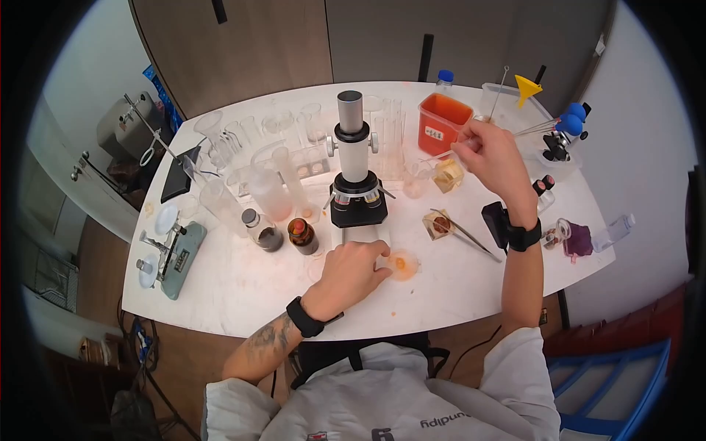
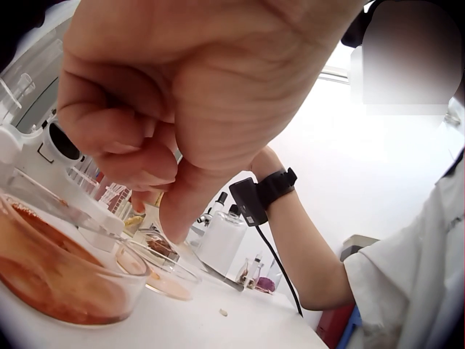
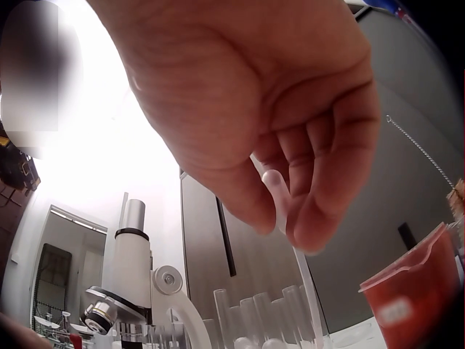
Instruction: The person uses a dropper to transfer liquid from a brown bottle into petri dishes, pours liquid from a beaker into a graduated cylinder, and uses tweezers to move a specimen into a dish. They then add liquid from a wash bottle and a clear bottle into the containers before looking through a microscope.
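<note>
My right hand is raised beside the red container. It pinches a thin translucent stick with a rounded end, like a plastic dropper, between thumb and fingertips; its stem hangs downward in the right wrist view. Low over the table in front of the microscope is my left hand, its fingers loosely bent and nothing showing in them. Just right of its thumb lies a clear shallow dish with orange matter in it. A glass dish with a reddish-brown look stands close below the left hand.
Tweezers lie by a small square holder with brown matter. The red container stands at the back right. Brown and clear bottles stand left of the microscope, among glassware. A balance sits far left.
</note>
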Demonstrator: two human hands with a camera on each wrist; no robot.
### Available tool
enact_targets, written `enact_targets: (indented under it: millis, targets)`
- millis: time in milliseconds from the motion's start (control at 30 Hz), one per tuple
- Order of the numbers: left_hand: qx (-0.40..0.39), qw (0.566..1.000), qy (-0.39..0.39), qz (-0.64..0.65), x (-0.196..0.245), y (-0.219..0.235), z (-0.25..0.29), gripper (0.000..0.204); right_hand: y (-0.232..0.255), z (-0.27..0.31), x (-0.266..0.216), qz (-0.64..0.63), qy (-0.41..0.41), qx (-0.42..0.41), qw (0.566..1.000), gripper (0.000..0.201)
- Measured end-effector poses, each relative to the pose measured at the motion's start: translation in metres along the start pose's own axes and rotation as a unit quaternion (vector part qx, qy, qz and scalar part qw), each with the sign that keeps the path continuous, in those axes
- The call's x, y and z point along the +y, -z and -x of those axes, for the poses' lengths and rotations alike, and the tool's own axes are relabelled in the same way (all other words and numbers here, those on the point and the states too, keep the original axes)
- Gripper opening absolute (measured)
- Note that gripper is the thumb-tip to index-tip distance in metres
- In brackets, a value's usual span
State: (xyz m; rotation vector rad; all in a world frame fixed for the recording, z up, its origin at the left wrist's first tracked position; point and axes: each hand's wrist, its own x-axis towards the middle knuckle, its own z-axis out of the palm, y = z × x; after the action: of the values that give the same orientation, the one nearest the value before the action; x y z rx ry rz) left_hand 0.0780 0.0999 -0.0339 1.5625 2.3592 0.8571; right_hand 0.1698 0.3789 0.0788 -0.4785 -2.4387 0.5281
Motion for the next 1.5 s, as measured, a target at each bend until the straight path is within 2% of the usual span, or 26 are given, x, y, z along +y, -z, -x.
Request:
enact_targets:
  millis: [100, 300, 600, 800, 900, 1000, 1100, 1200, 1267, 1300, 1367, 1467, 1500]
  targets:
    - [-0.02, 1.0, 0.006, -0.011, -0.001, -0.003, -0.005, 0.027, -0.006, -0.003, -0.001, -0.008, -0.016, -0.03, 0.999, 0.016]
    - [-0.044, 0.999, 0.014, -0.028, 0.002, -0.004, -0.01, 0.029, -0.014, -0.006, 0.004, 0.037, 0.006, -0.076, 0.996, 0.015]
    - [-0.047, 0.998, 0.005, -0.037, -0.002, -0.003, -0.012, 0.03, -0.018, -0.009, 0.01, -0.016, -0.025, -0.123, 0.992, 0.016]
    - [-0.051, 0.998, -0.005, -0.037, -0.006, -0.005, -0.012, 0.029, -0.023, -0.007, 0.015, 0.001, -0.026, -0.16, 0.987, 0.028]
    - [-0.055, 0.998, -0.009, -0.036, -0.008, -0.007, -0.011, 0.029, -0.022, -0.004, 0.016, -0.029, -0.004, -0.153, 0.988, 0.031]
    - [-0.056, 0.998, -0.009, -0.033, -0.008, -0.007, -0.012, 0.031, -0.012, -0.002, 0.016, -0.091, -0.106, -0.138, 0.98, 0.033]
    - [-0.063, 0.998, 0.007, -0.022, -0.004, 0.003, -0.011, 0.032, -0.016, -0.01, 0.052, -0.001, -0.124, -0.079, 0.989, 0.026]
    - [-0.084, 0.996, 0.027, -0.003, 0.002, 0.019, -0.01, 0.032, -0.029, -0.012, 0.073, 0.118, -0.16, -0.142, 0.97, 0.031]
    - [-0.097, 0.995, 0.032, 0.005, 0.004, 0.03, -0.008, 0.031, -0.042, -0.011, 0.075, 0.175, -0.145, -0.16, 0.961, 0.037]
    - [-0.093, 0.996, 0.01, -0.008, 0.004, 0.036, -0.006, 0.031, -0.048, -0.01, 0.074, 0.203, -0.136, -0.169, 0.955, 0.041]
    - [-0.085, 0.995, -0.03, -0.035, 0.003, 0.049, -0.002, 0.031, -0.057, -0.008, 0.069, 0.194, -0.147, -0.176, 0.954, 0.045]
    - [-0.139, 0.989, -0.024, -0.039, 0.005, 0.077, -0.001, 0.032, -0.071, -0.011, 0.069, 0.189, -0.164, -0.199, 0.948, 0.05]
    - [-0.132, 0.99, -0.028, -0.038, 0.005, 0.084, 0.0, 0.031, -0.074, -0.012, 0.07, 0.188, -0.172, -0.207, 0.945, 0.052]
